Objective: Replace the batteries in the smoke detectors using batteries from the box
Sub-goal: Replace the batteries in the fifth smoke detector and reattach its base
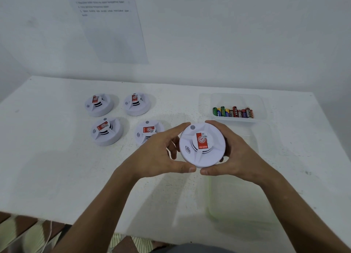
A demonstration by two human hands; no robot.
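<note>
A white smoke detector (202, 145) with a red label is held above a white table (57, 167), gripped at its rim by the left hand (157, 156) and right hand (233, 154), fingers curled round it. 4 more detectors (121, 118) sit left; a clear box (237, 101) of batteries (233, 112) lies beyond.
</note>
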